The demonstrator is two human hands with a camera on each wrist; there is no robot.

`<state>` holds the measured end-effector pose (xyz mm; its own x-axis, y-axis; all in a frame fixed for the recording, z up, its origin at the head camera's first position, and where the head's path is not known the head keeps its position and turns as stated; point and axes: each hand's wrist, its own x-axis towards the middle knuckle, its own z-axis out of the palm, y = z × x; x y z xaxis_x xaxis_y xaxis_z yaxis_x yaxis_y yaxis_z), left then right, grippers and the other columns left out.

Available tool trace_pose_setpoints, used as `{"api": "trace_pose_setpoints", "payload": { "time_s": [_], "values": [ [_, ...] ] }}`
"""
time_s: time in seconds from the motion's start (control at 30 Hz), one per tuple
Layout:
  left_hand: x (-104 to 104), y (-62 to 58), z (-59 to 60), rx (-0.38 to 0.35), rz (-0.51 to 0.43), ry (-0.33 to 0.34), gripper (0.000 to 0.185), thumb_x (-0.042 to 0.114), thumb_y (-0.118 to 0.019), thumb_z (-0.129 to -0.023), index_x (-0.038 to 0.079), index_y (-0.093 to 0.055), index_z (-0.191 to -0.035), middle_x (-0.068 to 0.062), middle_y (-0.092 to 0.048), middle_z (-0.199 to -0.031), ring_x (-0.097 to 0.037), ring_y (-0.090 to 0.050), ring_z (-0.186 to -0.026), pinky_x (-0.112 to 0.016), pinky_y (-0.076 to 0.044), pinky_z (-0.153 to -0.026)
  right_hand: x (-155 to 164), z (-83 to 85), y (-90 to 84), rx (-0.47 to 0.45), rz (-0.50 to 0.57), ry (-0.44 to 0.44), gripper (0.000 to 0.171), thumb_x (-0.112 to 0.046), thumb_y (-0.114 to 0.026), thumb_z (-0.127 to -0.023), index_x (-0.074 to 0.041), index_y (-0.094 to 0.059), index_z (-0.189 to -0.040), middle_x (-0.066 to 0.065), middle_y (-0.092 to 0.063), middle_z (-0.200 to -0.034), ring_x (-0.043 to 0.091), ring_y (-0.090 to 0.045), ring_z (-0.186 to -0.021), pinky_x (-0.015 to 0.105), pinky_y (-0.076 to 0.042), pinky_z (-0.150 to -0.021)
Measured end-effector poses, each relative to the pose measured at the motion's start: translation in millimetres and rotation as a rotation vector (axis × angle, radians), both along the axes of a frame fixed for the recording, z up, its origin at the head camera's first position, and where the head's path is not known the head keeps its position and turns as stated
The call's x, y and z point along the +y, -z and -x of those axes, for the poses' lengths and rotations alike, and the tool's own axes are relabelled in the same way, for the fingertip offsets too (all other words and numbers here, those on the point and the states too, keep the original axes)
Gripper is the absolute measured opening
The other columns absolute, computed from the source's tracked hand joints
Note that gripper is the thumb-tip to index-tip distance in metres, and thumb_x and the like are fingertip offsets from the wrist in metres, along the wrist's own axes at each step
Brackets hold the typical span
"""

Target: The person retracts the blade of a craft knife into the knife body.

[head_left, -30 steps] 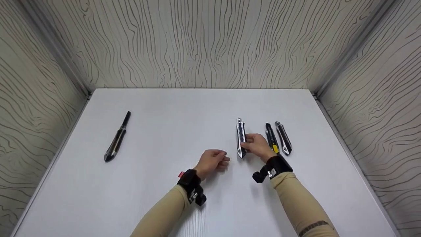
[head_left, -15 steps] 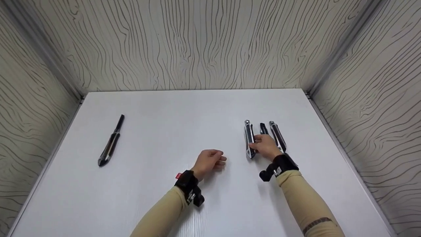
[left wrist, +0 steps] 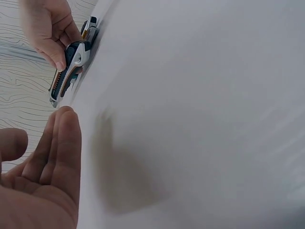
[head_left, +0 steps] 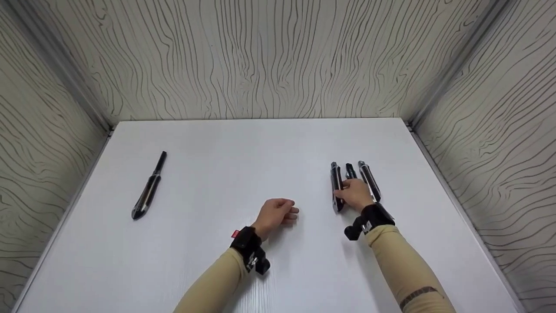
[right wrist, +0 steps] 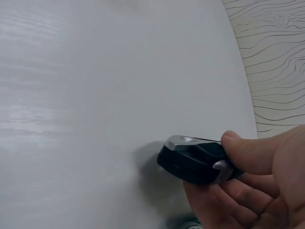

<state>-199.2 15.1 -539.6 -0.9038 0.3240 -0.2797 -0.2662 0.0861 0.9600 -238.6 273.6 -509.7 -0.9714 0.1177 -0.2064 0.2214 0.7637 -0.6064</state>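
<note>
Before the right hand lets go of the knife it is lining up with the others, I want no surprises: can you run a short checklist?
1. Right hand grips the utility knife: ok.
2. Knife lies close beside the other two knives, roughly parallel: ok.
3. Blade retracted: cannot tell.
4. Left hand away from the knives, holding nothing: ok.
5. Fourth knife lies apart at the table's left: not ok.

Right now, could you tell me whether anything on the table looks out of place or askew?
One utility knife lies alone at the table's left side, slanted, far from the other three. Those sit side by side on the right, where the right hand grips the leftmost knife. Nothing looks spilled or damaged.
</note>
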Motion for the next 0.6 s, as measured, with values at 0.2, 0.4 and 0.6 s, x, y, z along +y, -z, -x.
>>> {"api": "trace_pose_setpoints", "payload": {
  "time_s": [0.2,0.4,0.6],
  "values": [
    [-5,0.9,-0.7,0.013,-0.022,-0.011,0.035,0.015,-0.048,-0.102,-0.011,-0.058,-0.123,-0.023,-0.071,-0.108,-0.025,-0.072,-0.093,-0.036,-0.060,-0.082,-4,1.2,1.5,0.023,-0.077,-0.001,0.046,-0.024,-0.071,-0.085,0.007,-0.064,-0.118,0.024,-0.069,-0.108,0.035,-0.063,-0.098,0.043,-0.051,-0.087],
    [-9,0.6,-1.7,0.010,-0.033,-0.012,0.035,0.015,-0.048,-0.102,-0.011,-0.058,-0.123,-0.023,-0.071,-0.108,-0.021,-0.072,-0.090,-0.034,-0.060,-0.082,-5,4.0,2.5,0.010,-0.147,-0.007,0.045,-0.027,-0.071,-0.084,0.004,-0.066,-0.117,0.024,-0.068,-0.115,0.038,-0.062,-0.105,0.048,-0.050,-0.092],
    [-12,3.6,-0.8,0.004,-0.047,-0.020,0.035,0.016,-0.049,-0.102,-0.011,-0.058,-0.122,-0.023,-0.071,-0.108,-0.021,-0.072,-0.089,-0.033,-0.061,-0.079,-7,5.8,2.7,0.011,-0.200,-0.010,0.047,-0.028,-0.072,-0.084,0.003,-0.066,-0.119,0.024,-0.067,-0.118,0.041,-0.062,-0.107,0.049,-0.051,-0.090]
  ]
}}
